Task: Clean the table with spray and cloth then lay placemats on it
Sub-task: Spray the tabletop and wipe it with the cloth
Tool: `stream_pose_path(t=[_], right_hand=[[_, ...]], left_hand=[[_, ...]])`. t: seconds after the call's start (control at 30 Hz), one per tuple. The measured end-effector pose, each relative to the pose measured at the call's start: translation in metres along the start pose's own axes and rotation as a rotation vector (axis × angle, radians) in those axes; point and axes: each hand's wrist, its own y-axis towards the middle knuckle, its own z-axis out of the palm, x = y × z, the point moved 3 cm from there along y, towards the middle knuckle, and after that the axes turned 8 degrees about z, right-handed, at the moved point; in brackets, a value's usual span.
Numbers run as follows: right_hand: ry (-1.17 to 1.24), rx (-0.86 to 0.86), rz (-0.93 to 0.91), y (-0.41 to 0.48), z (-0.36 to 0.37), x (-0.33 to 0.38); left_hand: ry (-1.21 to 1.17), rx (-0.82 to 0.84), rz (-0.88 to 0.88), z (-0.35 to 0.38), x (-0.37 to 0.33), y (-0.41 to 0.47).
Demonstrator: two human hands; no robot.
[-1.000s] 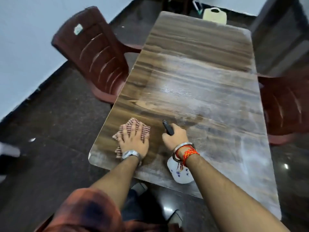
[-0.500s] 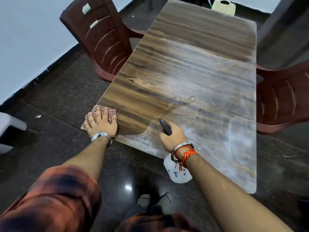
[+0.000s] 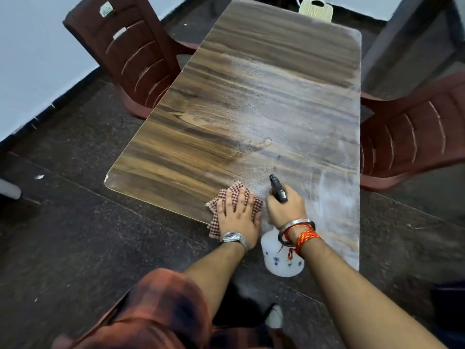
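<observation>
Head view, looking down the length of a long rectangular wood-grain laminate surface [image 3: 201, 147].

At its near edge, left hand [image 3: 237, 215] laid palm-down on a crumpled red-and-white checked cloth [image 3: 214, 224], fingers straight and spread, pressing it to the surface. One corner of the cloth hanging past the edge. Silver wristwatch [image 3: 232, 236] on that wrist.

Just beside it, right hand [image 3: 285, 210] curled tight round the neck of a white translucent plastic spray bottle [image 3: 281, 261] with small blue flower prints. Black nozzle [image 3: 276, 188] poking out above the knuckles, aimed away along the surface. Bottle body below the wrist, showing across the near edge. Steel bangle [image 3: 297, 222] and red-orange thread band [image 3: 305, 238] on the right wrist.

Whitish wet film and fine droplets over the middle and right of the surface; left part darker, with the grain sharp.

Crowding the sides: one maroon slatted-back plastic chair [image 3: 130, 51] pulled up to the left long edge, a second maroon plastic chair [image 3: 415, 137] against the right long edge. Beyond the far end, top of a cream plastic chair back [image 3: 315, 8] showing over the edge.

Underneath, dark speckled stone floor [image 3: 75, 222]. At left, pale wall [image 3: 37, 46] with dark skirting. At the far left border, a white object [image 3: 10, 188], cut off, not identifiable.

At the bottom, orange-and-dark checked sleeve [image 3: 163, 311] and the tip of a white shoe [image 3: 275, 316].
</observation>
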Motion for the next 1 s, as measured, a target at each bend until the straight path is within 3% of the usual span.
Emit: stream_pose_path(t=[0.3, 0.57, 0.7, 1.0], right_hand=[[-0.067, 0.093, -0.101, 0.043, -0.074, -0.043], [-0.266, 0.387, -0.272, 0.061, -0.122, -0.082], [-0.336, 0.519, -0.325, 0.077, -0.132, -0.085], [-0.278, 0.434, -0.397, 0.128, -0.150, -0.053]], left_hand=[[-0.004, -0.031, -0.147, 0.022, -0.071, 0.007], [-0.106, -0.080, -0.263, 0.056, -0.193, -0.017], [-0.101, -0.085, -0.340, 0.061, -0.204, -0.015], [-0.100, -0.194, -0.552, 0.059, -0.206, 0.010]])
